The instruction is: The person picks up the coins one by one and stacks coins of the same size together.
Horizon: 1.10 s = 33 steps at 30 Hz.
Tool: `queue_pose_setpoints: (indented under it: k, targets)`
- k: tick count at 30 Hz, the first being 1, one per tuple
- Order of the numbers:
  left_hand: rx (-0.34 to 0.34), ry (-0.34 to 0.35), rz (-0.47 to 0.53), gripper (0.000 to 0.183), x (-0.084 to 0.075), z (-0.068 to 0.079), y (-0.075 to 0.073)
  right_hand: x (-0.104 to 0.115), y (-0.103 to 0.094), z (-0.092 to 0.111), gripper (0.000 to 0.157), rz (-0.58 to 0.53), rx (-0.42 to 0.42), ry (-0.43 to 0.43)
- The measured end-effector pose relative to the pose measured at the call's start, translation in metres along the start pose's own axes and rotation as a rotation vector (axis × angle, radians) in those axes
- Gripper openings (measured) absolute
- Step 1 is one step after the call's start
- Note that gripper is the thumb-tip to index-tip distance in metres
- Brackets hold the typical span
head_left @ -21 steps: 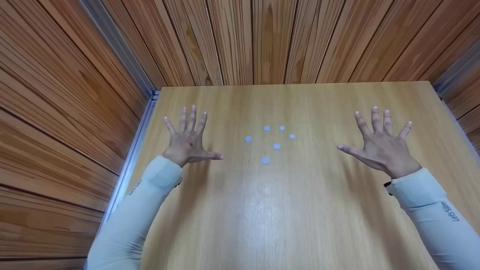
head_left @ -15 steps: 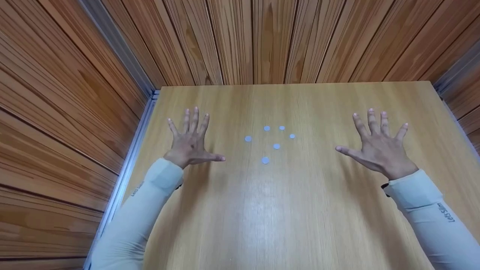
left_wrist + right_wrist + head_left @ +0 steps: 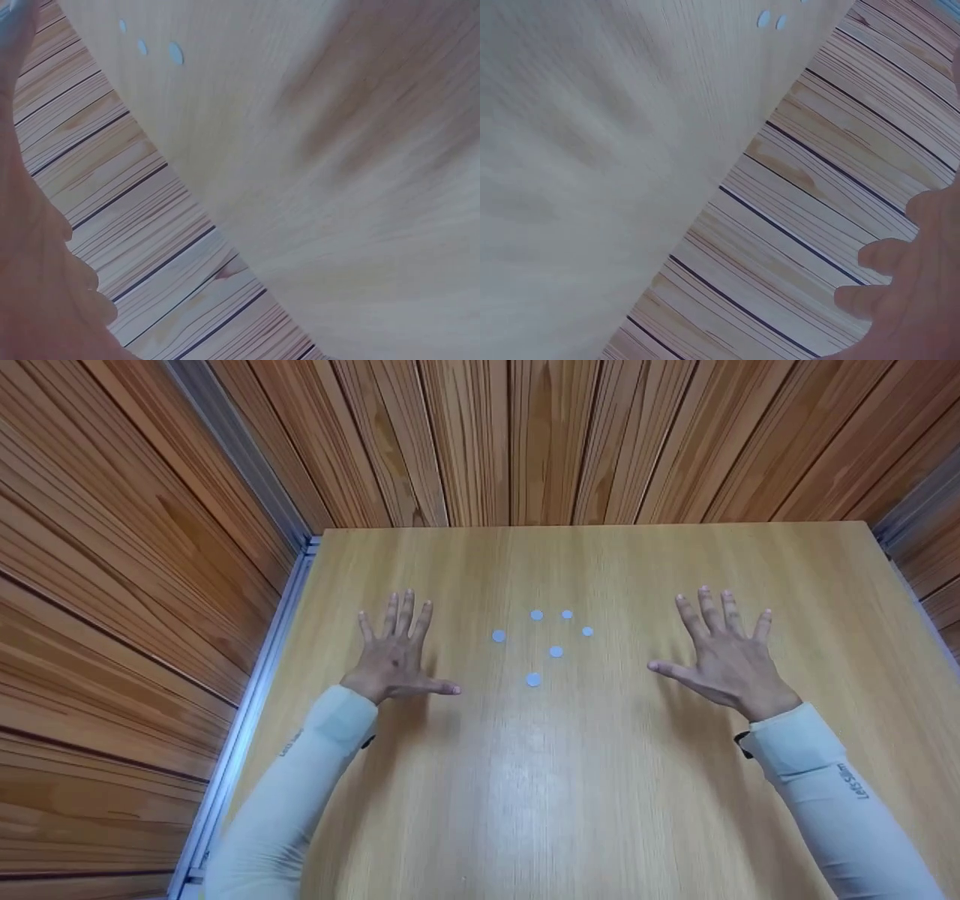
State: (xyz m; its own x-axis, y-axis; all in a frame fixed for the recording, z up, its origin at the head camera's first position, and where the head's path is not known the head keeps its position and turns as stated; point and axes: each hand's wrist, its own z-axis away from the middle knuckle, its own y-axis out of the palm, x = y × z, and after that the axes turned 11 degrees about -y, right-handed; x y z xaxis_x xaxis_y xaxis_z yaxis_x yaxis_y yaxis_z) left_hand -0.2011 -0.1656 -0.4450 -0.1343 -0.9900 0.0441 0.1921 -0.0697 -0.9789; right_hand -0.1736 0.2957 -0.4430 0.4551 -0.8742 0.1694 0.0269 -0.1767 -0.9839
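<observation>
Several small round pale-blue discs lie flat and scattered around the middle of the wooden table, the nearest disc (image 3: 533, 680) lower than the others. To their left, my left hand (image 3: 394, 660) is spread palm down over the table, its thumb pointing toward the discs. My right hand (image 3: 731, 664) mirrors it on the right side, fingers fanned out. Neither hand holds anything, and shadows fall on the table below both. In the left wrist view a disc (image 3: 176, 53) shows beyond the fingers; the right wrist view catches a disc (image 3: 763, 19) at its top.
The wooden table (image 3: 465, 810) reaches back to a plank wall (image 3: 480, 442). Another plank wall (image 3: 112, 622) stands on the left, with a metal rail (image 3: 247, 720) along the table's left edge. Pale sleeves cover both forearms.
Both hands have moved inward toward the discs and slightly nearer the person, the right hand farther than the left. The discs keep their places on the table.
</observation>
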Motion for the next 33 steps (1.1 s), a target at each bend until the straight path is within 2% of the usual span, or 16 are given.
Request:
queue_pose_setpoints:
  k: [9,20,26,33]
  targets:
    - [0.034,0.035,0.145,0.14,-0.004,-0.005,0.016,0.006,0.023,-0.008,0.103,-0.011,0.007,-0.054]
    - [-0.022,0.131,0.301,0.139,-0.007,-0.006,0.042,0.013,0.05,-0.015,0.1,-0.115,-0.041,-0.104]
    - [-0.06,0.18,0.403,0.138,-0.013,-0.009,0.054,0.016,0.061,-0.018,0.1,-0.207,-0.048,-0.121]
    - [-0.043,0.217,0.559,0.137,-0.021,-0.012,0.063,0.017,0.073,-0.023,0.099,-0.328,-0.041,-0.133]
